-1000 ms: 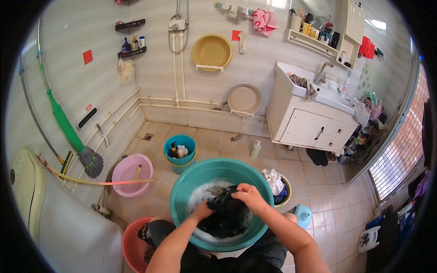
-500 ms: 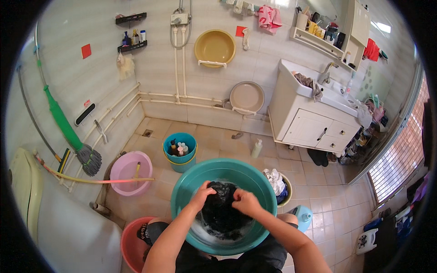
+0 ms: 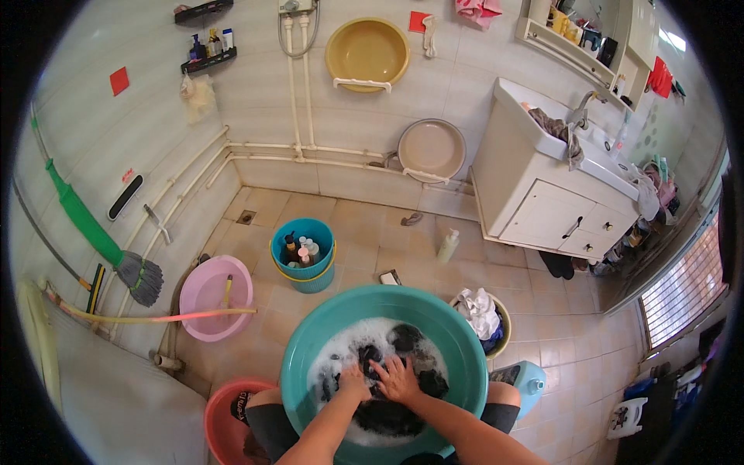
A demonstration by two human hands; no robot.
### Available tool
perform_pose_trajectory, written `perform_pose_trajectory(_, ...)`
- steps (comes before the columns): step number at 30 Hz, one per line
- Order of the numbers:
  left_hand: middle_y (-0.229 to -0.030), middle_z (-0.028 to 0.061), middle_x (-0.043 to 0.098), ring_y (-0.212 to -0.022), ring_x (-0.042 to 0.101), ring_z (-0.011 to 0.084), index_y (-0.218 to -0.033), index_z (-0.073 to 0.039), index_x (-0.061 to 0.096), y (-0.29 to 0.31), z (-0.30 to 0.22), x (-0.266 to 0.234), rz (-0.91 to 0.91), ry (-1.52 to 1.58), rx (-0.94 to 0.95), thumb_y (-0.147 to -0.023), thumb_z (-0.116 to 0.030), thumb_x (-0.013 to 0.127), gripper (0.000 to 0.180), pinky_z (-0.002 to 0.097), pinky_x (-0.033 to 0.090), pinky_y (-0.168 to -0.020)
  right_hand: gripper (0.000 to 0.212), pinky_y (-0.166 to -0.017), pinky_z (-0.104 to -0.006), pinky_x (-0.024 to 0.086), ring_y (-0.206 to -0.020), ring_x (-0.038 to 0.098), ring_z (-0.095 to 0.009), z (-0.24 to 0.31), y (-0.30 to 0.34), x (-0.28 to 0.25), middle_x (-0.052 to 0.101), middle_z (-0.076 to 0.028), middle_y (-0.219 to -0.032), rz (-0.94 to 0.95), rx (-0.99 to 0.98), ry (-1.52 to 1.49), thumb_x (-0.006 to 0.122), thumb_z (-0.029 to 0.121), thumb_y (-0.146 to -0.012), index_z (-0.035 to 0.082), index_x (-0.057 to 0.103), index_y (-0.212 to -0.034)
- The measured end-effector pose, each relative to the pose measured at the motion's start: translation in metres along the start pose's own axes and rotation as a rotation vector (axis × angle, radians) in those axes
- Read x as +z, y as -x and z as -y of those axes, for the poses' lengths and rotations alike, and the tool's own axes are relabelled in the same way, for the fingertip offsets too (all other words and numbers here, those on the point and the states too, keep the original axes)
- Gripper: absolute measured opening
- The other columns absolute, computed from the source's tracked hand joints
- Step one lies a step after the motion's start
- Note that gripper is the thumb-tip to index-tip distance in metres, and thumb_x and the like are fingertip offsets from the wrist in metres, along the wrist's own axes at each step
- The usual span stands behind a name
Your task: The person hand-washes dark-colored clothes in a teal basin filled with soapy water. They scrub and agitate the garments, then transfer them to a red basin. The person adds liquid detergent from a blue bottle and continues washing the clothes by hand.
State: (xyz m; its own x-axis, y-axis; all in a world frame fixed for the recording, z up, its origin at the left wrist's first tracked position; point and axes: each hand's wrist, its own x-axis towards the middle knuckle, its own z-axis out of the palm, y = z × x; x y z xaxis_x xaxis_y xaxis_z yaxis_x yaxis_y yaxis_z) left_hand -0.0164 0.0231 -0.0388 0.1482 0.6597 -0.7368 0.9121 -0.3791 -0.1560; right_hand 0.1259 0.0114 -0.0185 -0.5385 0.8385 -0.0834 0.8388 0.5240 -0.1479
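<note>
A large teal basin (image 3: 310,341) full of soapy water stands on the tiled floor between my knees. A dark garment (image 3: 407,337) lies soaked in the foam. My left hand (image 3: 354,381) and my right hand (image 3: 397,378) press side by side onto the dark cloth near the basin's near side, fingers spread over it and partly in the suds. Both forearms come in from the lower edge.
A small bowl of white and dark laundry (image 3: 480,314) sits right of the basin. A blue bucket with bottles (image 3: 302,252), a pink basin (image 3: 209,294) and a red basin (image 3: 225,422) stand to the left. A white sink cabinet (image 3: 542,194) stands at the right wall. A green broom (image 3: 93,232) leans on the left wall.
My hands have dropped from holding the garment raised above the water to pressing it down into the suds, closer to me.
</note>
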Motion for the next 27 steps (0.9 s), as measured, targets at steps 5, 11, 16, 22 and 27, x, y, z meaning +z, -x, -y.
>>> perform_pose_trajectory(5,-0.133,0.0153,0.032,-0.122,0.032,0.0281,-0.129,-0.009,0.034,-0.016,0.008,-0.018,0.256,0.163,0.19,-0.077,-0.031,0.043,0.058,0.0412,0.028,-0.095,0.045,-0.088,-0.0463,0.034,-0.105,0.044,-0.035,-0.041,-0.003,0.103,0.045,-0.018,-0.118,0.073,0.241,-0.872,0.043,0.031,-0.084,0.015,0.038,-0.126)
perform_pose_trajectory(11,-0.13,0.0144,0.037,-0.116,0.038,0.0316,-0.124,-0.01,0.041,-0.038,0.001,0.028,-0.188,0.376,0.102,-0.077,-0.029,0.043,0.05,0.0443,0.032,-0.092,0.035,-0.08,-0.0436,0.041,-0.094,0.052,-0.035,-0.019,-0.04,0.005,0.055,-0.019,-0.103,0.303,0.465,-0.427,0.045,0.031,-0.078,0.007,0.056,-0.102)
perform_pose_trajectory(16,-0.135,0.021,0.021,-0.118,0.034,0.0367,-0.132,-0.007,0.023,0.032,0.013,-0.036,-0.421,0.459,0.111,-0.068,-0.021,0.062,0.077,0.0416,0.035,-0.091,0.044,-0.085,-0.039,0.04,-0.099,0.051,-0.033,-0.044,-0.041,0.022,0.055,-0.018,-0.108,0.204,0.74,-0.763,0.055,0.037,-0.074,0.009,0.056,-0.108)
perform_pose_trajectory(22,-0.123,0.0242,0.038,-0.112,0.042,0.0331,-0.131,0.0,0.018,0.07,0.049,-0.032,-0.46,1.153,0.049,-0.053,-0.026,0.076,0.101,0.0334,0.035,-0.092,0.041,-0.08,-0.0336,0.041,-0.089,0.054,-0.024,-0.03,0.016,-0.066,0.058,-0.011,-0.093,0.188,0.339,-0.853,0.067,0.034,-0.067,0.008,0.058,-0.097)
perform_pose_trajectory(27,-0.087,0.0126,0.062,-0.078,0.059,0.0223,-0.098,0.0,0.058,0.101,0.091,-0.035,-0.428,1.067,0.156,-0.052,-0.023,0.078,0.055,0.0312,0.045,-0.071,0.055,-0.082,-0.0328,0.04,-0.093,0.054,-0.021,-0.019,0.079,-0.106,0.056,-0.009,-0.096,0.15,0.042,-0.783,0.072,0.037,-0.063,0.016,0.053,-0.11)
